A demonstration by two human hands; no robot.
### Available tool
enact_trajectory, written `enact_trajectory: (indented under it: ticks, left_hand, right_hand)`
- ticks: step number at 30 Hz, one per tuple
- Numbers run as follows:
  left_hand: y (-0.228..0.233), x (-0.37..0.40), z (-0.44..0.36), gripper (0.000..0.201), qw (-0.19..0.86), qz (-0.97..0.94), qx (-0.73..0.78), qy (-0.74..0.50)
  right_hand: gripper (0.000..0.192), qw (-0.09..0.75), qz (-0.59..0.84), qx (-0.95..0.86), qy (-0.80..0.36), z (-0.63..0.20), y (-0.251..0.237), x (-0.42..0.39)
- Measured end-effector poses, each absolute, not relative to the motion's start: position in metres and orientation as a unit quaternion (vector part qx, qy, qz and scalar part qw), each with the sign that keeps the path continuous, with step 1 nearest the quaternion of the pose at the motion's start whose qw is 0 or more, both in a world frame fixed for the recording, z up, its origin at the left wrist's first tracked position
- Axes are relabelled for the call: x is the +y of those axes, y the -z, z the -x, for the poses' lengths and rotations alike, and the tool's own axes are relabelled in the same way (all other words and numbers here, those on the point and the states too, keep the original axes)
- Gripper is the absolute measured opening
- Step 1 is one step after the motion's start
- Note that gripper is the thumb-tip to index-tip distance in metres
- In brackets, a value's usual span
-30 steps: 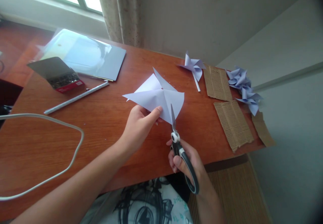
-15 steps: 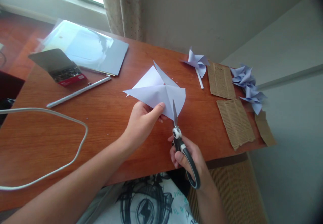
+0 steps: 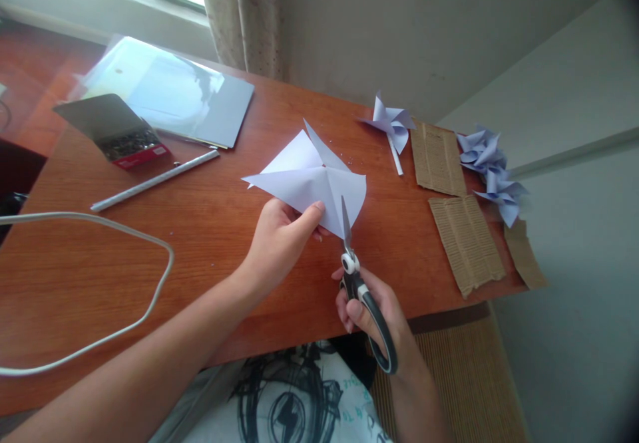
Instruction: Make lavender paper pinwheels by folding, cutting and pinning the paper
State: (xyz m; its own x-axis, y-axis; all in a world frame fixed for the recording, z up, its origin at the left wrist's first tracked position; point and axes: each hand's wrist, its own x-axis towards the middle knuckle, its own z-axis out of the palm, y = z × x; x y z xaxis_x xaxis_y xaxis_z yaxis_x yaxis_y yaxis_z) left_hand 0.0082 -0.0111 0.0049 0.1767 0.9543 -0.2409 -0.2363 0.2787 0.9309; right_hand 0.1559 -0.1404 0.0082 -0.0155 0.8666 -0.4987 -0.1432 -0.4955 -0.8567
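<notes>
My left hand (image 3: 279, 243) pinches the near edge of a white paper square (image 3: 304, 180) with cuts toward its middle, held just above the wooden table (image 3: 210, 257). In my right hand (image 3: 369, 313) are black-handled scissors (image 3: 357, 283). Their blades point away from me, and the tip sits in the paper's near right part, next to my left thumb.
Behind the paper lie a finished paper pinwheel on a stick (image 3: 392, 124), corrugated cardboard pieces (image 3: 464, 240) and more folded pinwheels (image 3: 492, 167) at the right edge. To the left are a rolled paper stick (image 3: 154, 180), an open box of pins (image 3: 120, 137), a plastic sleeve (image 3: 170, 94) and a white cable (image 3: 124, 323).
The view shifted slightly between the earliest frame and now. The hands, paper and scissors keep nearly the same pose; the scissors' tip stays in the paper.
</notes>
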Motion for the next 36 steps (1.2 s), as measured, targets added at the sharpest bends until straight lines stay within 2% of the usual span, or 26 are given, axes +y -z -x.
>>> enact_trajectory:
  ticks: [30, 36]
  left_hand:
    - [-0.0034, -0.0111, -0.0073, 0.020, 0.661, -0.405, 0.445, -0.449]
    - [-0.0053, -0.0111, -0.0077, 0.021, 0.664, -0.404, 0.445, -0.446]
  right_hand:
    - [0.059, 0.386, 0.592, -0.301, -0.640, -0.1531, -0.0130, -0.1385]
    - [0.054, 0.392, 0.584, -0.297, -0.646, -0.1540, -0.0107, -0.1401]
